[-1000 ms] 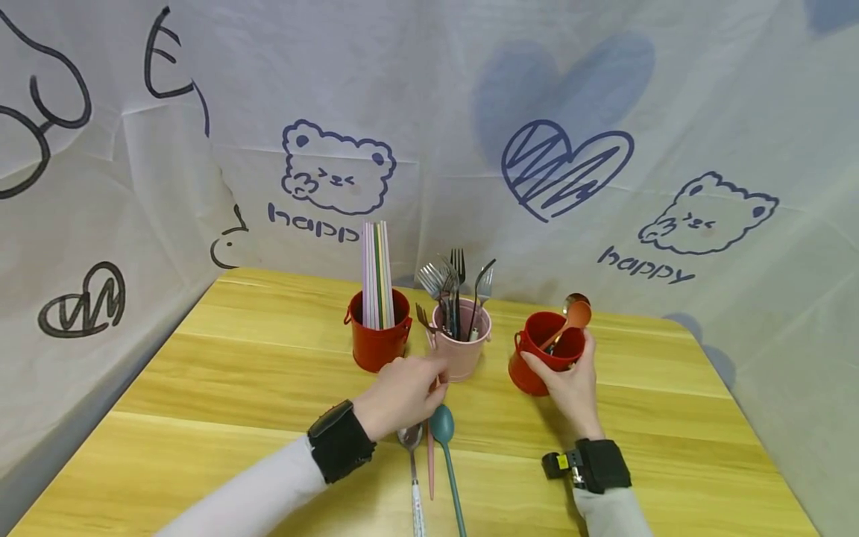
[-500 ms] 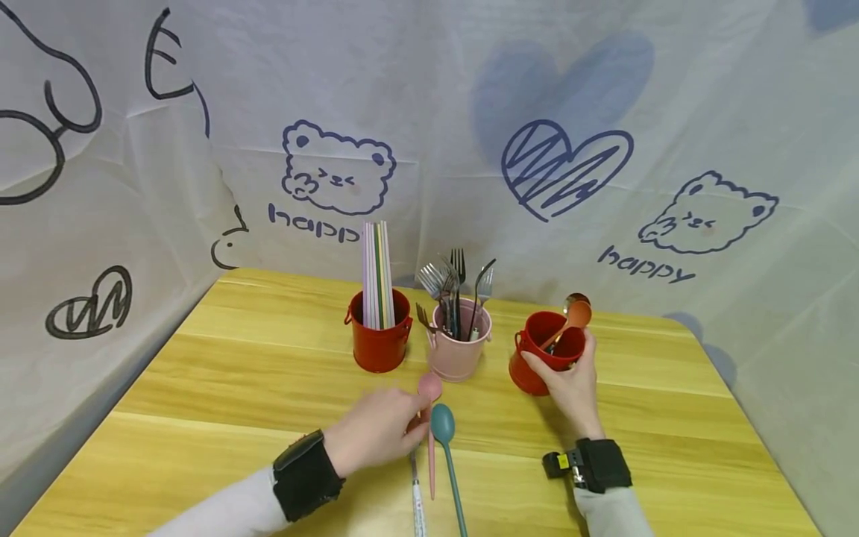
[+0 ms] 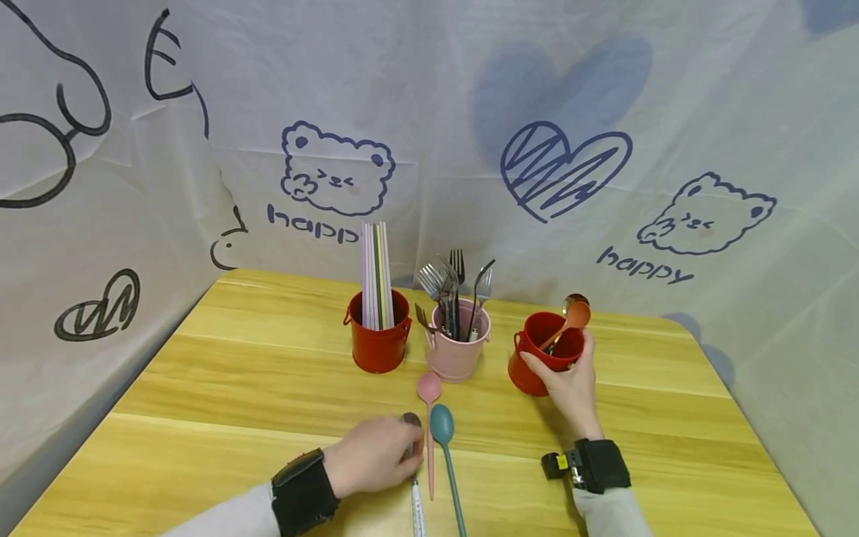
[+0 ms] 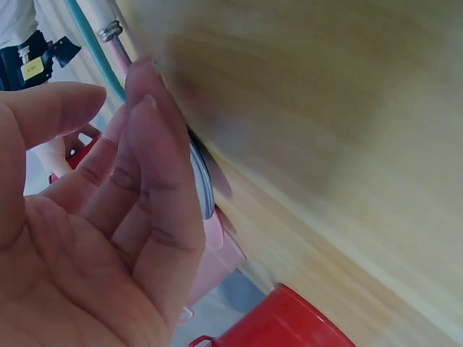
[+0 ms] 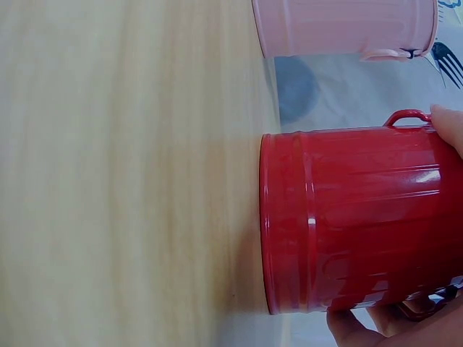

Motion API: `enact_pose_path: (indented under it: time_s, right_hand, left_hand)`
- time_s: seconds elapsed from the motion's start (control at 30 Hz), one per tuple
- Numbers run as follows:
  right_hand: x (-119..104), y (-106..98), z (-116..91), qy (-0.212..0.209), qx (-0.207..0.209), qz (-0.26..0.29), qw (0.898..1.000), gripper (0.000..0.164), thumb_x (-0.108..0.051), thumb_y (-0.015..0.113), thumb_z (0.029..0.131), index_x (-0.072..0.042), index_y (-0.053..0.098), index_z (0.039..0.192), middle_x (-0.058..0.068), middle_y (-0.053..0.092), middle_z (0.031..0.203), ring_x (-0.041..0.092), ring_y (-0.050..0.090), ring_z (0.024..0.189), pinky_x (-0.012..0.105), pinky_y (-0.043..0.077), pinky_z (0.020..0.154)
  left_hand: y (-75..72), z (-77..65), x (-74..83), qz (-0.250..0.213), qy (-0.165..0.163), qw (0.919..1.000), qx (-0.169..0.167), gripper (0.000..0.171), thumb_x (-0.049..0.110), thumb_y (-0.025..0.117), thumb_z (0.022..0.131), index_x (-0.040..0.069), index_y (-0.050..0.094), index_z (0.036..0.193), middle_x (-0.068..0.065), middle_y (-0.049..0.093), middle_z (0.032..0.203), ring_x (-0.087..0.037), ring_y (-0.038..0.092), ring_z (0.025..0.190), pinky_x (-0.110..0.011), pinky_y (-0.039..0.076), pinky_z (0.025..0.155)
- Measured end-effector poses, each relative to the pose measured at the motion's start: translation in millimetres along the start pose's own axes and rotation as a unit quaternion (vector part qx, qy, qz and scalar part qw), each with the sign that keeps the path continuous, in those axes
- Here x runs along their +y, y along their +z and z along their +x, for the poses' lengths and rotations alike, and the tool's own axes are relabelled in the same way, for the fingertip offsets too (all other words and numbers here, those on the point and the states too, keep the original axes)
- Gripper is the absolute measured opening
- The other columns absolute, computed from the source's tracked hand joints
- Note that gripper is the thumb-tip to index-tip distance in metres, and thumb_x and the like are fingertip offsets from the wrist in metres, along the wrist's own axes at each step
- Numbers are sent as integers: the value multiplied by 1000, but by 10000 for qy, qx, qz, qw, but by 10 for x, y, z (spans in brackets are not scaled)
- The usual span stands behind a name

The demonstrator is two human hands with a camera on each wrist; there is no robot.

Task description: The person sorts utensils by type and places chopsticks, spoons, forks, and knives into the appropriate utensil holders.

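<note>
My left hand is over a metal spoon with a white patterned handle lying on the table. In the left wrist view a gap separates the thumb from the loosely bent fingers, and the spoon's bowl shows behind them; whether they touch it is hidden. Just right of that hand lie a pink spoon and a teal spoon. With thumb and fingers around its rim, my right hand holds a red bucket. An orange spoon and a metallic spoon stick out of it.
Farther back, a pink bucket holds several forks. To its left stands another red bucket with several pale straight sticks. A white cloth with drawings hangs behind the wooden table.
My left hand has drawn back toward me from beside the pink bucket, past the pink spoon, to the metal spoon. The pink spoon's bowl is uncovered now. My right hand has stayed on the red bucket.
</note>
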State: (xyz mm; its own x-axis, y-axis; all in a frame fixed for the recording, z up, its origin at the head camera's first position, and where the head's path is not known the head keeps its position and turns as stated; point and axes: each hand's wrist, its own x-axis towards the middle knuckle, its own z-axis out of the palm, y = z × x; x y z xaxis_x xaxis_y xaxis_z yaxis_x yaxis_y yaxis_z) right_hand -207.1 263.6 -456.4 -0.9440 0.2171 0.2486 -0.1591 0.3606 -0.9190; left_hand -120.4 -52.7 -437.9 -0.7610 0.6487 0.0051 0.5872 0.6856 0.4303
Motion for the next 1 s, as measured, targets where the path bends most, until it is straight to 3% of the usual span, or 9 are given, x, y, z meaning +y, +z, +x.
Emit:
enact_pose_path:
  time_s: [0.27,0.47,0.7,1.0]
  right_hand:
    - [-11,-8,3,-5,14,-32,10000,94,-20,84,83,-14,23,154,10,43,152,27,44,137,51,41,114]
    - [4,-8,14,-20,-3,-15,10000,95,-19,84,82,-15,23,154,10,44,152,28,44,137,52,41,115]
    - [-129,-4,-29,58,-24,30,10000,95,-12,83,82,-10,22,155,15,42,153,31,43,138,54,39,115]
    - [13,-6,3,-15,-12,13,10000,96,-20,85,82,-16,23,155,11,43,152,29,43,138,55,40,116]
  left_hand:
    - [59,26,12,-34,22,10000,-47,18,18,70,91,20,59,76,12,41,63,-1,41,56,-18,35,52]
    - [84,55,16,-136,112,9998,-94,14,18,69,92,19,65,79,13,42,62,1,41,55,-16,34,52]
    - [65,89,-8,-290,192,9993,-110,15,14,67,92,19,68,78,12,53,68,0,46,63,-17,42,61]
    - [68,124,-14,-391,-26,9992,-48,30,15,68,92,18,57,64,12,40,57,-1,39,53,-17,33,53]
